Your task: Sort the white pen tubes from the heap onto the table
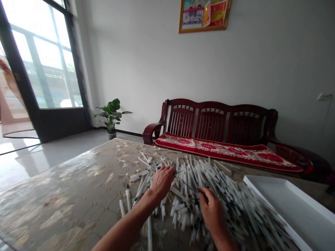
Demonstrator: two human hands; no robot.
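Observation:
A large heap of slim, whitish translucent tubes (pixel 209 174), some with black parts, looking like pen barrels, lies spread over the table. My left hand (pixel 162 179) is over the heap's left side with its fingers curled down. Something thin seems to be at its fingertips, too small to make out. Lower and to the right, my right hand (pixel 212 209) pinches a thin dark rod (pixel 194 198) between thumb and forefinger. Bundled tube ends (pixel 183 218) lie between my forearms. Several loose tubes (pixel 128 200) rest to the left of my left forearm.
A shallow white tray (pixel 295 205) stands right of the heap. The table (pixel 78 195) has a patterned, shiny cover. Behind it are a dark red wooden bench (pixel 211 116) with a red floral runner (pixel 222 148), a potted plant (pixel 111 115) and a glass door (pixel 52 62).

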